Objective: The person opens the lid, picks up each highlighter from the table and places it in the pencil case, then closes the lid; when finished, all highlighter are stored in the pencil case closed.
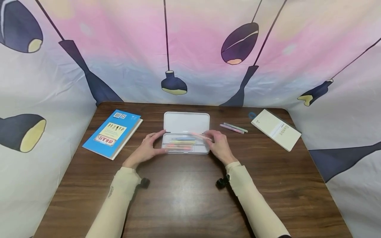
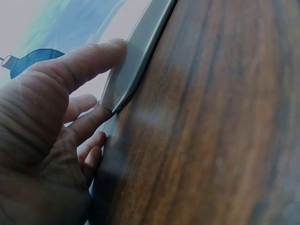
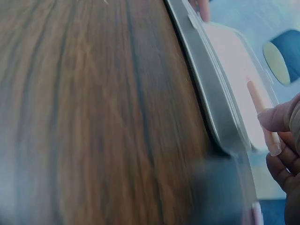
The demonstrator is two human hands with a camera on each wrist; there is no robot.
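A white, hinged pencil case point(image 1: 186, 122) stands with its lid raised at the middle of the table's far part. Several coloured pens point(image 1: 180, 146) lie in its lower half. My left hand point(image 1: 146, 148) holds the case's left end, the thumb on the front wall in the left wrist view point(image 2: 117, 51) and the other fingers around the side. Between right thumb and fingers, my right hand point(image 1: 219, 145) pinches a peach-coloured pen point(image 3: 257, 96). That pen slants over the right part of the open case, one end pointing left.
Two slim pens, one pinkish purple point(image 1: 232, 128) and one green point(image 1: 238, 127), lie right of the case. Farther right are a cream notebook point(image 1: 275, 130) and a small blue ring point(image 1: 252, 115). A blue book point(image 1: 102, 129) lies at the left. A printed cloth point(image 1: 134, 49) hangs behind the wooden table point(image 1: 178, 205).
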